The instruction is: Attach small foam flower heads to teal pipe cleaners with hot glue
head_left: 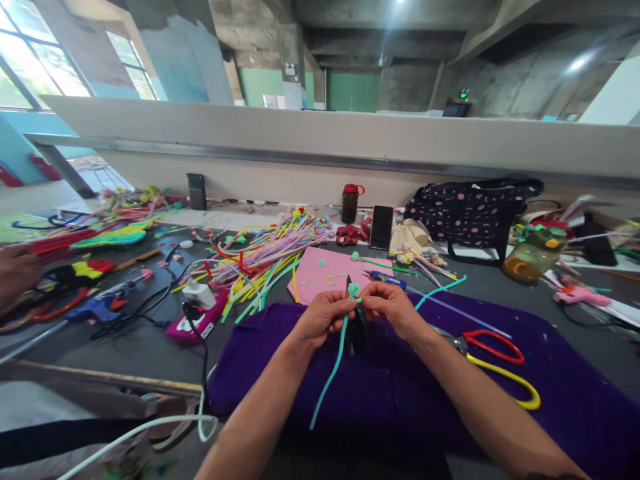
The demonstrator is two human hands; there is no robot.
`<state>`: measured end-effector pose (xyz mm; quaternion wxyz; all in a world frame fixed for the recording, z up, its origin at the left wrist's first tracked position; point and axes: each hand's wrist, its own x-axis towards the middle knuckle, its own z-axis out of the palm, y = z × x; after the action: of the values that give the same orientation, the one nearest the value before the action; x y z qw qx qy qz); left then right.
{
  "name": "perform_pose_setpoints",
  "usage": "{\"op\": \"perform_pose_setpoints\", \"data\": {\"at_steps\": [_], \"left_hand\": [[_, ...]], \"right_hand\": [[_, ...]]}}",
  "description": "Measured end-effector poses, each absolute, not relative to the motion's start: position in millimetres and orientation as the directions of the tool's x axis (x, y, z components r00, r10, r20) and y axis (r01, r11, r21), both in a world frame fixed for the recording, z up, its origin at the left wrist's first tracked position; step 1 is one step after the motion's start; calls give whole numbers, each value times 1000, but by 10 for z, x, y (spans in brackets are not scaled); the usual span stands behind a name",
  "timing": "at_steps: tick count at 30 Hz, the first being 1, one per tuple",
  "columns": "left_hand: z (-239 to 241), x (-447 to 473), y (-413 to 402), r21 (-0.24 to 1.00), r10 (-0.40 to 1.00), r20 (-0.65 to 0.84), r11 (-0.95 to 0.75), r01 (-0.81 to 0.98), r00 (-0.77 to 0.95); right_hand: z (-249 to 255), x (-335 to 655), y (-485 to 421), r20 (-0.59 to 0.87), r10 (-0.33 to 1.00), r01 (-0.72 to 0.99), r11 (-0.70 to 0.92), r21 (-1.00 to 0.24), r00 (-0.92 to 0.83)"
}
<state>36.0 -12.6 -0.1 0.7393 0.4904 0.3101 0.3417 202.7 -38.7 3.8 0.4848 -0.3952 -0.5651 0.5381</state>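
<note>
In the middle of the head view both hands meet over a purple cloth (400, 387). My left hand (327, 313) is closed in a pinch on a mint-green pipe cleaner (333, 377). Its long end hangs down below the fingers, and a small curled head (353, 289) sits at the top. Facing it, my right hand (390, 305) pinches the same piece just beside the curled head. A dark object (357, 333) stands between the hands, partly hidden; I cannot make out its kind. Right of my right hand lie scissors (493, 348) with one red and one yellow handle loop.
Behind the hands is a pink sheet (315, 267) with green scraps. Pipe cleaners (280, 243) are heaped to the left, near a pink power strip (200, 325) and a blue glue gun (95, 308). A phone (381, 227), bottle (535, 257) and bag (465, 217) stand behind. Another person's hand (15, 273) is far left.
</note>
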Motion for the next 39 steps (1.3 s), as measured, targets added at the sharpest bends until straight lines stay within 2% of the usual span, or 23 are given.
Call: {"op": "perform_pose_setpoints", "data": {"at_steps": [8,15,22,26,30,39], "left_hand": [[-3,353,-109,889,731,-155,397,-229,665],[-22,349,-95,872,702,-162,431,-233,693],[-16,366,-116,910,734,-194,383,-160,650],[-43,369,-110,935,754,-244,349,-58,611],[-49,369,-103,951,759,-273,307,45,590],[-61,394,-105,957,772,-284,267,115,569]], "right_hand": [[39,2014,-408,138,967,-42,132,-990,-212],[65,2038,-450,399,901,151,424,-893,-168],[162,2134,-467,470,852,353,523,-776,-230],[287,2296,-378,494,827,382,561,-734,-267],[348,2366,-276,481,786,381,612,-693,-389],[256,2327,-346,492,741,374,662,-650,-457]]}}
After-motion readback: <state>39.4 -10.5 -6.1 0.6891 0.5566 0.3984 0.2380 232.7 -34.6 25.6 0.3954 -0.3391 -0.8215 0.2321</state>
